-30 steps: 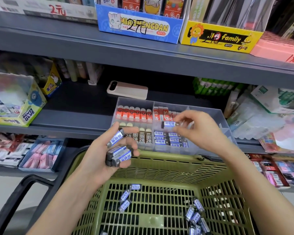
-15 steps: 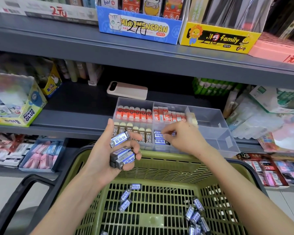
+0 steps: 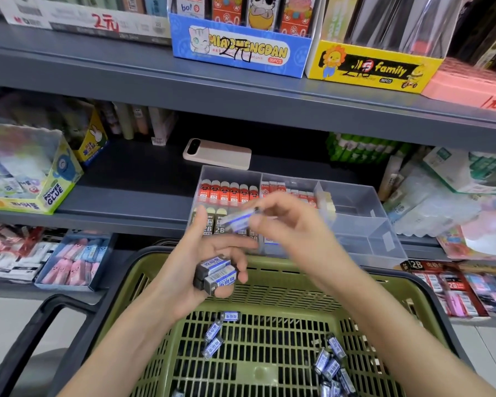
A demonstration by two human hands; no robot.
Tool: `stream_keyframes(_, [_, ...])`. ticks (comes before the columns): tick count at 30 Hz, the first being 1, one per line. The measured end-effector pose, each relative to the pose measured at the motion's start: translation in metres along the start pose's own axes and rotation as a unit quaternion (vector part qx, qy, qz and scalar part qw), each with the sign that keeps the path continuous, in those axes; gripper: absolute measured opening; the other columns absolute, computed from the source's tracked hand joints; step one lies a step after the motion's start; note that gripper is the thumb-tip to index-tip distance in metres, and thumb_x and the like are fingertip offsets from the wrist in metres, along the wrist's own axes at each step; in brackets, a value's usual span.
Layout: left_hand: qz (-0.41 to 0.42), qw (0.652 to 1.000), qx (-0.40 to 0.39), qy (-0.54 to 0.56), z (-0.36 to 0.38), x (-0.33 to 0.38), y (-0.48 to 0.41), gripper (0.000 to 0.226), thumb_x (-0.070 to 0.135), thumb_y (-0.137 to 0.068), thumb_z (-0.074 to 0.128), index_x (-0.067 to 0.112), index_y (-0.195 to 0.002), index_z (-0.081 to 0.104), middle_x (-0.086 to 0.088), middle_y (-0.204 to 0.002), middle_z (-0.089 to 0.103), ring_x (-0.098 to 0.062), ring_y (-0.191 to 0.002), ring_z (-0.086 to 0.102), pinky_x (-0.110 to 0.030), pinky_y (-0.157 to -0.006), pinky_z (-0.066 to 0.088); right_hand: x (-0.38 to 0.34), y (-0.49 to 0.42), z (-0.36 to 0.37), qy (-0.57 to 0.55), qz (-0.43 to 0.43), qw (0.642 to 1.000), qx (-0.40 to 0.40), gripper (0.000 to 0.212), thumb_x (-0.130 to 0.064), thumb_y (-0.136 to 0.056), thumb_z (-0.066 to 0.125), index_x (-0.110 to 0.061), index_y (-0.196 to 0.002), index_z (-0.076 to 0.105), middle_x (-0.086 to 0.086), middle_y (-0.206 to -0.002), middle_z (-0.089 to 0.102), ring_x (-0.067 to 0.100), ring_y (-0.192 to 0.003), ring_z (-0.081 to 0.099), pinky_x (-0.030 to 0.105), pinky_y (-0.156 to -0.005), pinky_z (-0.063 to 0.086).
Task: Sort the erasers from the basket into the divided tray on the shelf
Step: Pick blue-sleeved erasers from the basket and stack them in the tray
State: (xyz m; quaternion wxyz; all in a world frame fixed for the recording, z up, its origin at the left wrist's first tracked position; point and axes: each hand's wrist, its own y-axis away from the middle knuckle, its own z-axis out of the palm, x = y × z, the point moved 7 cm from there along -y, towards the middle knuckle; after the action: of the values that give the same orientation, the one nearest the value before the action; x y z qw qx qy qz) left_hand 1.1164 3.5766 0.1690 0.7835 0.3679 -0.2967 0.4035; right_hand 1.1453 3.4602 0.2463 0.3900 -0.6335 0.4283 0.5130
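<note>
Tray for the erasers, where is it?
In the head view, the tray sits centre-right on the middle shelf, just behind the basket, with the green packs behind it to the right.

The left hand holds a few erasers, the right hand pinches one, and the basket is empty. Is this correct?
Not fully. The basket is not empty: the head view shows loose erasers on its floor. The rest stands: the left hand holds a few erasers and the right hand pinches one eraser.
</note>
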Motion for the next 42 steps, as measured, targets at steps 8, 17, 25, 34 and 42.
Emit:
stream_keyframes(8, [-0.015,0.987,-0.027,0.157,0.003,0.003,0.006,0.068,-0.013,-0.033,0.082,-0.011,-0.1,0.069,-0.028,-0.099,0.067,-0.038,-0.094,0.068,-0.028,-0.063,0.056,0.028,-0.018,-0.076,0.412,0.063,0.897,0.146,0.013,-0.014,-0.078,0.069,-0.017,-0.069,0.059,-0.003,-0.058,0.058,0.022,-0.067,0.06,0.032,-0.069,0.05])
stream_keyframes(17, [-0.004,0.974,-0.001,0.225,-0.004,0.01,0.007,0.069,-0.009,-0.032,0.089,-0.013,-0.097,0.069,-0.029,-0.102,0.067,-0.041,-0.092,0.068,-0.028,-0.058,0.059,0.047,-0.039,-0.038,0.53,0.024,0.844,0.078,0.025,-0.026,-0.079,0.072,-0.017,-0.067,0.051,-0.003,-0.068,0.052,0.015,-0.067,0.046,0.028,-0.07,0.037])
stream_keyframes(25, [0.029,0.99,0.034,0.136,-0.011,0.01,0.003,0.035,0.02,-0.076,0.056,-0.004,-0.095,0.073,-0.017,-0.078,0.065,-0.016,-0.053,0.055,-0.016,-0.033,0.037,0.05,-0.029,-0.047,0.607,0.017,0.794,0.028,0.02,-0.022,-0.09,0.055,-0.016,-0.078,0.07,-0.006,-0.084,0.065,0.019,-0.091,0.053,0.043,-0.114,0.017])
stream_keyframes(34, [0.036,0.99,0.019,0.132,-0.011,0.01,0.004,0.035,0.02,-0.08,0.053,-0.004,-0.098,0.072,-0.016,-0.078,0.065,-0.017,-0.055,0.056,-0.017,-0.037,0.039,0.045,-0.025,-0.047,0.661,0.049,0.747,0.054,0.018,-0.02,-0.087,0.057,-0.032,-0.093,0.069,-0.002,-0.094,0.069,0.025,-0.112,0.054,0.032,-0.101,0.038])
stream_keyframes(42, [0.084,0.993,0.022,0.085,-0.01,0.017,0.006,0.032,0.021,-0.081,0.055,0.0,-0.098,0.072,-0.015,-0.08,0.065,-0.017,-0.055,0.056,-0.017,-0.038,0.038,0.048,-0.028,-0.053,0.669,0.074,0.739,0.028,0.019,-0.016,-0.081,0.064,-0.022,-0.098,0.067,0.002,-0.101,0.066,0.021,-0.11,0.055,0.027,-0.076,0.043])
